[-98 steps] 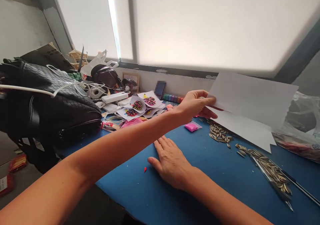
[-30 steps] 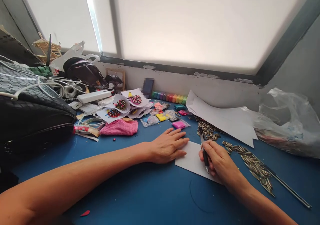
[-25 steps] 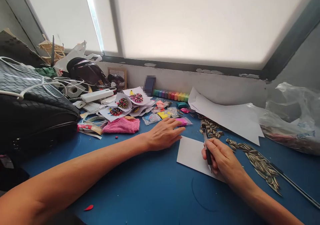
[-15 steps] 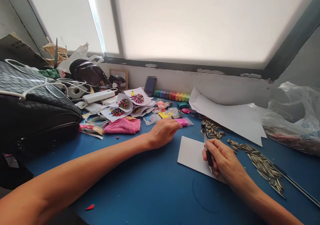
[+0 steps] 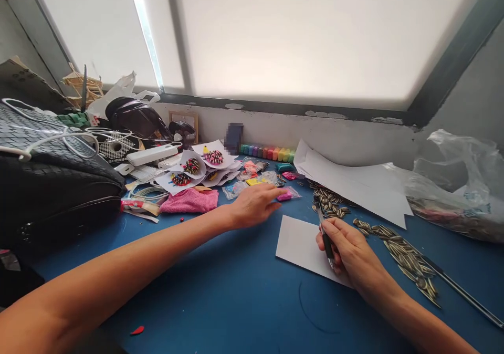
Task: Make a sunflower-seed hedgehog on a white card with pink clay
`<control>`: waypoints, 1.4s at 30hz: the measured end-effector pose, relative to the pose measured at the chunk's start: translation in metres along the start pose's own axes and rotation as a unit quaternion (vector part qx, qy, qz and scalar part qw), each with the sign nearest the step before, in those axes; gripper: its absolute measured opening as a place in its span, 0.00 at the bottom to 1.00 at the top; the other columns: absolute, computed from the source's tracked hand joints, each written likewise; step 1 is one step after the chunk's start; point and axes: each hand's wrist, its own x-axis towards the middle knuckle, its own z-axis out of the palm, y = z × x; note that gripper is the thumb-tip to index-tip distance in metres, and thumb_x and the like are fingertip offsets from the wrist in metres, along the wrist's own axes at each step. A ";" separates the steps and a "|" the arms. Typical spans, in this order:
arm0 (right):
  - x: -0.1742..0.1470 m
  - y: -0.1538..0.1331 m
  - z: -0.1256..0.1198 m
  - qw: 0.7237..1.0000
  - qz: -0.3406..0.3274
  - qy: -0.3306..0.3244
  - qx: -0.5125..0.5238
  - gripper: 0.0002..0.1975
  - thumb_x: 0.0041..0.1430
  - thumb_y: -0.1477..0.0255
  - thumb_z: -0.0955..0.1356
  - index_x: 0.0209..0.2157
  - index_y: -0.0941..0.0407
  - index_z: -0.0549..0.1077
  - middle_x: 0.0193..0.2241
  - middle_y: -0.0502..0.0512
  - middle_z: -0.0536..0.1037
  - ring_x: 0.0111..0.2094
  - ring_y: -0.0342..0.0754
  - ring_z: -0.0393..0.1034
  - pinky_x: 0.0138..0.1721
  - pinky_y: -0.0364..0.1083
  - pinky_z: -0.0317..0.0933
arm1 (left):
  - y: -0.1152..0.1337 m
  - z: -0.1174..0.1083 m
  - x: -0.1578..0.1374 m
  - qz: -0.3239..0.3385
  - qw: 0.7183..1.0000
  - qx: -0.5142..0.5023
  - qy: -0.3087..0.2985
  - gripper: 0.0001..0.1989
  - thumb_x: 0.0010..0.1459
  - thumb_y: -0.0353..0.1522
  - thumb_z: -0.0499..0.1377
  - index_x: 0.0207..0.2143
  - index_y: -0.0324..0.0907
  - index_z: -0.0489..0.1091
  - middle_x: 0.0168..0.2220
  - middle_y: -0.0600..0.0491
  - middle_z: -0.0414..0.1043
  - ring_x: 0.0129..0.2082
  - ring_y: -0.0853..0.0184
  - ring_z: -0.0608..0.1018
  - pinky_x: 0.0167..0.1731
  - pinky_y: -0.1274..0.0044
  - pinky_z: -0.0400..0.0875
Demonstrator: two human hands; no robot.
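Observation:
My right hand (image 5: 348,251) grips a black pen (image 5: 326,238), its tip down over a white sheet of paper (image 5: 297,243). The lower right part of that paper is hidden under the hand. My left hand (image 5: 254,205) reaches over the table with fingers stretched and thumb apart. Its fingertips are at a small bag of bright pink clay (image 5: 290,194); I cannot tell whether they touch it. Beside that hand lie a bag of yellow clay (image 5: 255,181) and a bag of blue clay (image 5: 235,189).
Sunflower seeds (image 5: 405,251) lie right of my right hand, with a second pen (image 5: 464,291) alongside. White sheets (image 5: 350,180) and a plastic bag (image 5: 464,196) stand behind. On the left are a pink cloth (image 5: 189,200), decorated papers (image 5: 181,179) and a black bag (image 5: 59,186).
My left hand's fingers have straightened and the thumb has come apart from them near the pink clay bag. My right hand keeps the pen over the paper. The view has shifted slightly.

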 end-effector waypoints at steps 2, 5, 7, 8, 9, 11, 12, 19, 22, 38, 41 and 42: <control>-0.001 -0.002 -0.001 1.000 0.000 0.006 0.016 0.26 0.47 0.45 0.70 0.23 0.55 0.66 0.18 0.44 0.69 0.13 0.34 0.52 0.13 0.38 0.52 | 0.006 0.007 0.004 0.076 0.994 0.030 -0.076 0.21 0.66 0.39 0.54 0.60 0.46 0.64 0.64 0.49 0.62 0.64 0.58 0.63 0.62 0.68 0.56; -0.002 -0.005 -0.003 0.999 -0.004 0.019 0.044 0.27 0.45 0.44 0.71 0.26 0.55 0.67 0.20 0.44 0.70 0.15 0.34 0.51 0.14 0.39 0.54 | 0.006 0.016 0.010 0.084 0.989 0.043 -0.115 0.23 0.67 0.42 0.52 0.60 0.42 0.65 0.67 0.47 0.56 0.68 0.54 0.55 0.65 0.61 0.50; -0.002 -0.007 -0.006 0.998 -0.006 0.026 0.059 0.27 0.43 0.45 0.72 0.27 0.55 0.68 0.21 0.45 0.71 0.15 0.35 0.52 0.14 0.39 0.55 | 0.005 0.016 0.012 0.067 0.991 0.048 -0.102 0.23 0.67 0.41 0.52 0.60 0.40 0.65 0.68 0.46 0.53 0.69 0.50 0.51 0.65 0.57 0.47; -0.001 -0.008 -0.008 0.997 -0.005 0.029 0.064 0.27 0.42 0.45 0.73 0.28 0.55 0.68 0.22 0.46 0.72 0.16 0.35 0.53 0.15 0.39 0.56 | 0.005 0.014 0.011 0.060 0.993 0.049 -0.088 0.23 0.67 0.40 0.52 0.60 0.40 0.64 0.68 0.46 0.51 0.70 0.50 0.48 0.65 0.56 0.46; -0.001 -0.009 -0.010 0.997 -0.004 0.032 0.069 0.27 0.41 0.46 0.73 0.28 0.56 0.69 0.23 0.48 0.74 0.16 0.35 0.55 0.16 0.39 0.57 | 0.007 0.012 0.010 0.058 0.994 0.048 -0.076 0.23 0.68 0.39 0.51 0.62 0.41 0.63 0.69 0.47 0.49 0.70 0.51 0.46 0.66 0.57 0.45; 0.001 -0.011 -0.013 0.996 0.002 0.037 0.075 0.27 0.40 0.47 0.75 0.28 0.56 0.70 0.25 0.50 0.76 0.18 0.36 0.59 0.18 0.40 0.59 | 0.015 0.006 0.004 0.077 0.994 0.028 -0.065 0.23 0.69 0.38 0.50 0.62 0.40 0.63 0.69 0.47 0.48 0.70 0.55 0.49 0.67 0.63 0.47; 0.001 -0.012 -0.014 0.996 0.007 0.040 0.078 0.27 0.39 0.49 0.76 0.29 0.57 0.70 0.26 0.51 0.77 0.18 0.36 0.60 0.20 0.40 0.60 | 0.020 0.004 0.000 0.096 0.991 0.010 -0.095 0.24 0.69 0.39 0.49 0.62 0.38 0.62 0.69 0.46 0.50 0.69 0.57 0.52 0.66 0.66 0.48; 0.001 -0.017 -0.017 0.996 0.024 0.040 0.081 0.28 0.35 0.54 0.79 0.34 0.56 0.72 0.28 0.50 0.77 0.21 0.38 0.62 0.23 0.40 0.61 | 0.048 0.009 -0.024 0.117 0.972 -0.046 -0.196 0.34 0.68 0.47 0.48 0.66 0.34 0.53 0.69 0.40 0.47 0.69 0.52 0.50 0.66 0.60 0.47; -0.001 -0.013 -0.014 0.997 0.016 0.031 0.069 0.25 0.38 0.54 0.78 0.30 0.56 0.71 0.26 0.48 0.74 0.23 0.39 0.64 0.26 0.41 0.63 | 0.049 0.011 -0.028 0.104 0.975 -0.055 -0.191 0.34 0.67 0.48 0.49 0.66 0.35 0.53 0.69 0.41 0.47 0.70 0.52 0.49 0.66 0.60 0.45; 0.004 -0.014 0.001 1.000 -0.014 0.014 0.020 0.29 0.44 0.44 0.72 0.30 0.57 0.73 0.18 0.51 0.74 0.16 0.41 0.65 0.17 0.41 0.61 | 0.044 0.002 -0.034 0.081 0.973 -0.075 -0.202 0.42 0.62 0.53 0.53 0.67 0.33 0.51 0.69 0.37 0.43 0.70 0.52 0.46 0.67 0.61 0.42; 0.004 -0.008 0.006 1.000 -0.018 -0.011 -0.013 0.29 0.45 0.43 0.71 0.31 0.57 0.73 0.22 0.54 0.78 0.18 0.42 0.67 0.19 0.42 0.63 | 0.044 0.003 -0.035 0.077 0.975 -0.076 -0.196 0.42 0.62 0.54 0.52 0.67 0.34 0.50 0.69 0.38 0.44 0.70 0.54 0.46 0.67 0.62 0.42; 0.004 -0.006 0.007 0.999 -0.023 -0.014 -0.024 0.29 0.45 0.43 0.71 0.31 0.56 0.72 0.22 0.54 0.78 0.18 0.42 0.67 0.19 0.42 0.63 | 0.043 0.003 -0.035 0.077 0.975 -0.075 -0.196 0.43 0.62 0.55 0.52 0.68 0.35 0.50 0.70 0.39 0.43 0.70 0.54 0.46 0.67 0.62 0.42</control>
